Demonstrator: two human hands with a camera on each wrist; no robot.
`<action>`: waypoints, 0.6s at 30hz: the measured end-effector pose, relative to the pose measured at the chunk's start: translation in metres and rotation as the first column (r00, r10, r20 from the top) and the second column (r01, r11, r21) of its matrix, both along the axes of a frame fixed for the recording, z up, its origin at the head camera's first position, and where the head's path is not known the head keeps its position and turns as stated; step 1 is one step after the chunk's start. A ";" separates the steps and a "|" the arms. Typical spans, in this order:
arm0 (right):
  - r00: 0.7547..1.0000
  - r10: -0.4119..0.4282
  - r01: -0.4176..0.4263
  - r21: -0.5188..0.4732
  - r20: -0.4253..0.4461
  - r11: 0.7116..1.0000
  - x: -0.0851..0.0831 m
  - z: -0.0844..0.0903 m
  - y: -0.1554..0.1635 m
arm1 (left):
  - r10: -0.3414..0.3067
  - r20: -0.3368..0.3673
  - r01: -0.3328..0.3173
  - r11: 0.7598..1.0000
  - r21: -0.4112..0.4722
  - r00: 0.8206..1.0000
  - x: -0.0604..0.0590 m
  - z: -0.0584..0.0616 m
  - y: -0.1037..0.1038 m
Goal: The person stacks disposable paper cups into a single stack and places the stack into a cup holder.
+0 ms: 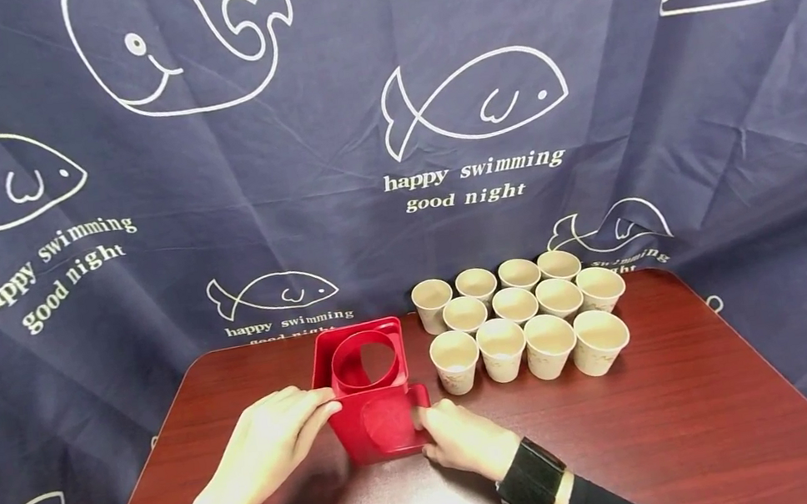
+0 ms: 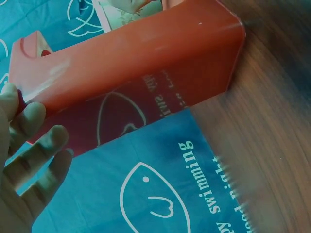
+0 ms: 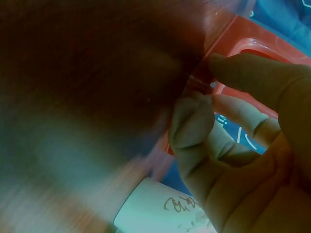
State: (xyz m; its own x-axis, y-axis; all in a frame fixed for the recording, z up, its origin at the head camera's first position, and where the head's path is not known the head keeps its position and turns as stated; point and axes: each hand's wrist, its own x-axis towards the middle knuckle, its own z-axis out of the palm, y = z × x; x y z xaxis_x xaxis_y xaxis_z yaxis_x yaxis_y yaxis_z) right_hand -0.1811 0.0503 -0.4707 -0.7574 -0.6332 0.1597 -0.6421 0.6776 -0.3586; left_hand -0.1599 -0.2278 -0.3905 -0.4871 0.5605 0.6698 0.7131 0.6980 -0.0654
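A red plastic box (image 1: 382,425) with a round hole in its top stands on the brown table (image 1: 696,418), a little left of centre. My left hand (image 1: 269,449) lays its fairly straight fingers against the box's upper left edge; in the left wrist view those fingers (image 2: 34,141) lie beside the red box (image 2: 136,73). My right hand (image 1: 464,438) pinches the box's right edge near its front. In the right wrist view, thumb and curled fingers (image 3: 194,121) close on the red rim (image 3: 252,46).
Several paper cups (image 1: 525,321) stand upright in close rows on the table right of the box; one cup (image 3: 160,208) shows below my right hand. A dark blue fish-print curtain (image 1: 432,114) hangs behind and around the table.
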 end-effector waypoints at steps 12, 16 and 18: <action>1.000 0.007 -0.007 0.000 -0.009 1.000 0.001 -0.003 0.002 | 0.030 0.026 -0.031 0.999 0.042 0.999 0.005 -0.002 0.002; 0.999 0.029 -0.029 0.010 -0.013 1.000 0.004 -0.006 0.009 | 0.049 0.093 -0.059 0.992 0.107 0.994 0.011 -0.006 0.000; 0.999 0.041 -0.041 0.004 -0.008 0.999 0.007 -0.006 0.014 | 0.071 0.167 -0.096 0.984 0.148 0.983 0.016 -0.010 -0.002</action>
State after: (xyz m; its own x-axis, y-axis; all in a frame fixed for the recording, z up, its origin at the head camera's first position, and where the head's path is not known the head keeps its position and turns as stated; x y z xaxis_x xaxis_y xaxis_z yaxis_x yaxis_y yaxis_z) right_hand -0.1742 0.0643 -0.4772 -0.7293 -0.6645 0.1627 -0.6723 0.6520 -0.3507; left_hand -0.1435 -0.2296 -0.4000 -0.6360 0.4091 0.6543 0.6443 0.7482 0.1584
